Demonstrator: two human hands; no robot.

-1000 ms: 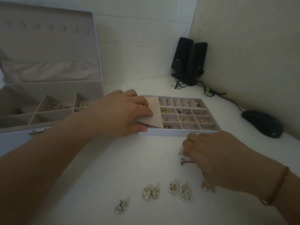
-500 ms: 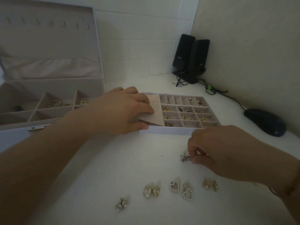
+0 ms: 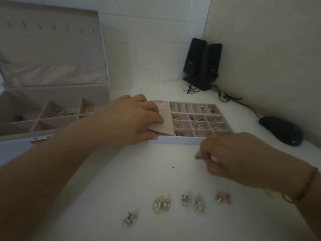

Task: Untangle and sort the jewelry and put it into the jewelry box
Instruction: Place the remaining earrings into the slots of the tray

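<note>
My left hand (image 3: 128, 120) rests on the left end of the white divided tray (image 3: 175, 141) and pinches a beige fabric flap (image 3: 163, 127) there. My right hand (image 3: 231, 160) hovers just in front of the tray, fingers closed on a small silver earring (image 3: 197, 156) that is blurred by motion. Several tray cells hold small gold pieces. On the table near me lie a flower stud (image 3: 129, 220), a bow earring (image 3: 161, 204), two pearl heart earrings (image 3: 192, 203) and a gold pair (image 3: 223, 198). The open jewelry box (image 3: 57, 100) stands at the left.
Two black speakers (image 3: 202, 64) stand in the back corner with cables trailing right. A dark computer mouse (image 3: 281, 130) lies at the right by the wall. The box lid stands upright behind the left compartments.
My right hand has picked the small silver earring off the table and lifted it toward the tray. My left hand has stayed on the flap.
</note>
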